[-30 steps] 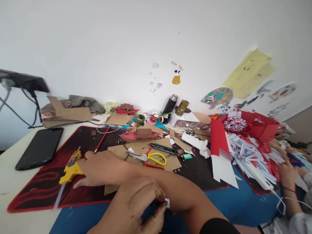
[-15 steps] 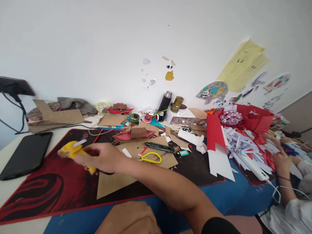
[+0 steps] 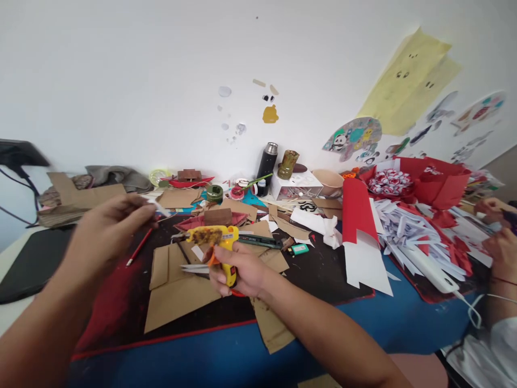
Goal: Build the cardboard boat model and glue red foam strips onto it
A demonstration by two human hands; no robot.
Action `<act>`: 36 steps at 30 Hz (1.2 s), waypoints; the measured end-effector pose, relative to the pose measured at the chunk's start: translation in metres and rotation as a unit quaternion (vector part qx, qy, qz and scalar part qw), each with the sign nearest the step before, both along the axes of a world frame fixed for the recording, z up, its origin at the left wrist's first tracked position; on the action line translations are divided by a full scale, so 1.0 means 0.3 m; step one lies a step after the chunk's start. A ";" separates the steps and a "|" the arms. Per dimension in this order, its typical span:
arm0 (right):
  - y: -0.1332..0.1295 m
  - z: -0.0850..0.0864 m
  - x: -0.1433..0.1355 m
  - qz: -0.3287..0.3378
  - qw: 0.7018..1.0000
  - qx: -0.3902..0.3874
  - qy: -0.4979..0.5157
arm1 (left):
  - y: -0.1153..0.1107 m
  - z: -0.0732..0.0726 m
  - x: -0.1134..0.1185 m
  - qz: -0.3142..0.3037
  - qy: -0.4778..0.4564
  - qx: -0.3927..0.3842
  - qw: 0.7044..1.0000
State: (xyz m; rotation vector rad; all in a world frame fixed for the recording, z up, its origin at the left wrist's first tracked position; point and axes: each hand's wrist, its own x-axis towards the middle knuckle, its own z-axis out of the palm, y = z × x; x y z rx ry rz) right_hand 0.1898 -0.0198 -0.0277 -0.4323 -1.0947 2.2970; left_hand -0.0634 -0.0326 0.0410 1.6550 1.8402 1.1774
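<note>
My right hand (image 3: 244,269) is wrapped around the handle of a yellow hot glue gun (image 3: 212,236), fingers at its orange trigger. The gun's nozzle points left and brown residue coats its body. On the left, my left hand (image 3: 107,229) pinches a small white piece (image 3: 157,207), too blurred to tell whether it is a stick or a strip. Scissor blades (image 3: 196,268) show beneath the gun, over cut cardboard (image 3: 181,302). Behind the gun lies a red model boat (image 3: 218,216) with a brown cabin. A green utility knife (image 3: 260,241) lies right of the gun.
A red pencil (image 3: 139,247) and a black phone (image 3: 36,264) lie to the left. Behind are a black thermos (image 3: 267,161) and a white box (image 3: 297,186). Red and white paper (image 3: 365,264) and paper strips (image 3: 404,231) lie right, near another person's hands (image 3: 503,242).
My right hand has brought the glue gun from the left to the middle, nozzle now clearly seen. My left hand has come into view with the white piece. More cardboard shows at the front edge.
</note>
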 end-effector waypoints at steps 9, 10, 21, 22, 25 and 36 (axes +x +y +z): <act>0.041 0.023 0.125 -0.125 0.990 -0.051 0.040 | 0.270 -0.069 0.045 -0.088 0.098 -0.043 0.990; 0.036 0.033 0.149 -0.130 0.989 -0.059 0.046 | 0.269 -0.069 0.034 -0.085 0.099 -0.043 0.991; 0.031 -0.038 0.185 -0.151 0.984 -0.077 -0.054 | 0.288 -0.135 0.043 -0.142 0.112 -0.071 0.981; 0.038 -0.044 0.177 -0.152 0.985 -0.065 -0.055 | 0.295 -0.134 0.046 -0.153 0.109 -0.070 0.980; 0.052 -0.046 0.169 -0.158 0.985 -0.045 -0.058 | 0.312 -0.122 0.036 -0.203 0.083 -0.078 0.973; 0.070 -0.072 0.170 -0.223 0.969 -0.080 -0.075 | 0.344 -0.174 -0.025 -0.218 0.171 -0.086 0.957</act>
